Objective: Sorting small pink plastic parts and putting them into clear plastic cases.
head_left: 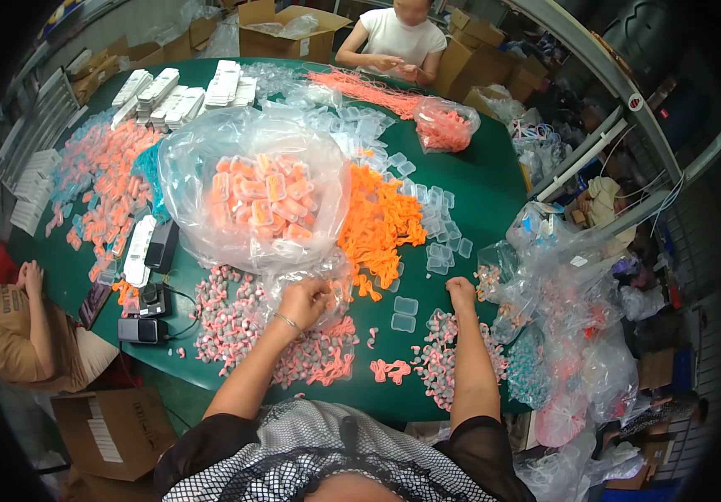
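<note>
My left hand (304, 299) grips the near edge of a big clear plastic bag (210, 159) that holds several small orange-filled boxes (264, 194). My right hand (461, 292) is a closed fist resting on the green table (486, 167), with small clear plastic cases (405, 313) just to its left. Whether it holds anything is hidden. A heap of orange cords (377, 222) lies between the bag and my right hand. Small pink and grey earplug pairs (230, 322) are spread in front of me.
Another person sits at the far end (398, 38), and a third person's arm (30, 314) rests at the left edge. White trays (168, 92), dark small devices (153, 301), bags of parts (544, 276) at right, cardboard boxes (289, 33) beyond.
</note>
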